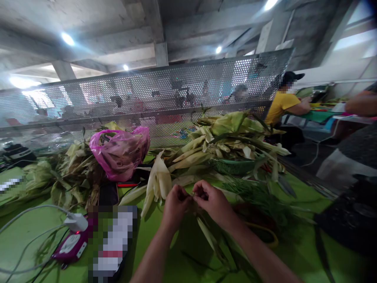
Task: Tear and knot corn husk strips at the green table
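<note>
Left hand and right hand meet fingertip to fingertip above green surface, fingers of both pinched on small piece, its kind too small to tell. Pale husk strip slants below hands; whether attached to piece, cannot tell. Folded pale husks stand just beside left hand. Behind, husk pile rises over green basket, near pink plastic bag. Purple power strip bears white charger at left. Person in yellow shirt sits beyond, far right.
</note>
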### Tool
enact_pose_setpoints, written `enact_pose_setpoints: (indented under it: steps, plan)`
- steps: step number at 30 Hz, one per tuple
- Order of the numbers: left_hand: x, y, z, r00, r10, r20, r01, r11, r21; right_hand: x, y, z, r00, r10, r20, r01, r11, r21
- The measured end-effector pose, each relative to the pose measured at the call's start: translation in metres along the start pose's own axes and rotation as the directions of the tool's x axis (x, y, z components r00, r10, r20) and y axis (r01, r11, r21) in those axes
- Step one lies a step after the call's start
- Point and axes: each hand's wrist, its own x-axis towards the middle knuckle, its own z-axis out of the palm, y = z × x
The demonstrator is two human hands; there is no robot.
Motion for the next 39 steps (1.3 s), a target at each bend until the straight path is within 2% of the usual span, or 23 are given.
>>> enact_pose_setpoints:
  steps: [7, 12, 16, 22, 25, 29, 35, 39]
  plan:
    - [0.0, 0.002, -0.001, 0.998, -0.026, 0.05, 0.027, 0.999, -0.031, -0.002, -0.002, 0.0, 0.999, -0.032, 0.008, 0.032, 0.995, -0.091]
    - [-0.002, 0.007, 0.0, 0.995, -0.028, 0.098, 0.022, 0.997, 0.067, -0.003, -0.008, 0.0, 0.998, -0.058, -0.013, 0.055, 0.982, -0.181]
    - [-0.002, 0.004, 0.001, 0.996, -0.019, 0.091, 0.01, 0.994, 0.107, -0.006, -0.012, 0.001, 0.996, -0.084, -0.017, 0.079, 0.974, -0.213]
    - [-0.001, 0.002, 0.002, 0.994, -0.075, 0.08, 0.083, 0.991, -0.103, -0.002, -0.005, -0.006, 0.994, -0.095, -0.045, 0.091, 0.992, -0.082]
    - [-0.002, 0.005, 0.002, 0.99, -0.108, 0.09, 0.122, 0.977, -0.176, 0.003, -0.001, -0.011, 0.992, -0.113, -0.047, 0.105, 0.983, -0.149]
    - [-0.003, 0.004, 0.001, 0.99, -0.1, 0.1, 0.118, 0.974, -0.193, 0.004, 0.0, -0.01, 0.997, -0.078, 0.004, 0.077, 0.963, -0.258]
    - [0.0, -0.001, 0.001, 0.991, -0.097, 0.096, 0.114, 0.975, -0.192, 0.002, 0.0, -0.008, 0.999, -0.034, -0.001, 0.031, 0.921, -0.389]
    - [0.001, -0.002, 0.001, 0.992, -0.113, 0.051, 0.12, 0.98, -0.161, 0.0, -0.004, -0.008, 0.998, -0.066, -0.001, 0.06, 0.922, -0.383]
